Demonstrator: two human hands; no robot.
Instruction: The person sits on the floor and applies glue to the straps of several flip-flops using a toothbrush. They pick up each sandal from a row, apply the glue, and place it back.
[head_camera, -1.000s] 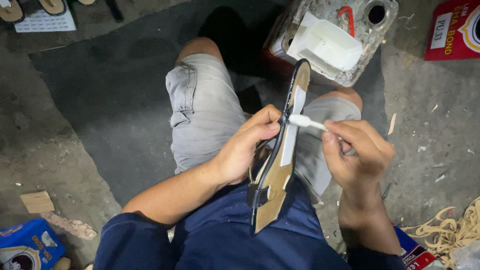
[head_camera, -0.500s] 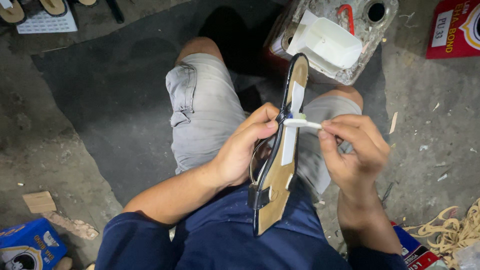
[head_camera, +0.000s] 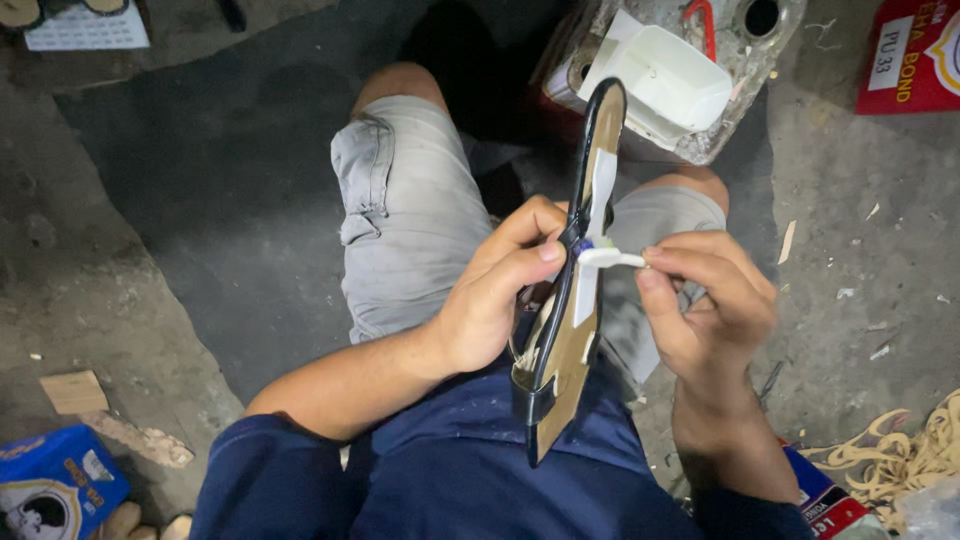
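My left hand (head_camera: 497, 295) grips a long black-edged sandal sole (head_camera: 575, 340) with a tan underside, held on edge over my lap, its toe pointing away from me. A white strip (head_camera: 601, 190) runs along the upper part of the sole. My right hand (head_camera: 708, 305) pinches a small white brush (head_camera: 610, 258), whose tip touches the sole's edge beside my left thumb. Grey shorts cover both of my knees below the sole.
A white tub (head_camera: 665, 80) sits on a grimy block (head_camera: 735, 40) just beyond my knees. A red box (head_camera: 915, 55) lies at the top right, a blue box (head_camera: 55, 490) at the bottom left. Pale cord scraps (head_camera: 900, 460) lie at the right on the concrete floor.
My right hand has drawn the brush closer to the sole, from pointing out at a slant to lying level against its edge. My left hand keeps its grip.
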